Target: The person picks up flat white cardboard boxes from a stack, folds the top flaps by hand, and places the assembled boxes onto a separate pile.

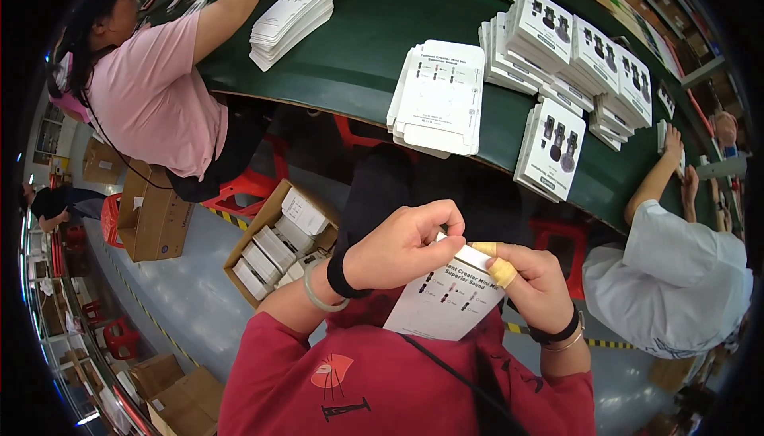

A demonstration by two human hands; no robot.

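Left hand (407,249) pinches the top end and right hand (538,283) grips the upper right corner of a flat white cardboard box (446,305), held short of the near edge of the green tabletop (362,42), its long axis slanting down-left from them.

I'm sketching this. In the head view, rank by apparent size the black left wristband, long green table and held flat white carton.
1. Long green table
2. Held flat white carton
3. Black left wristband
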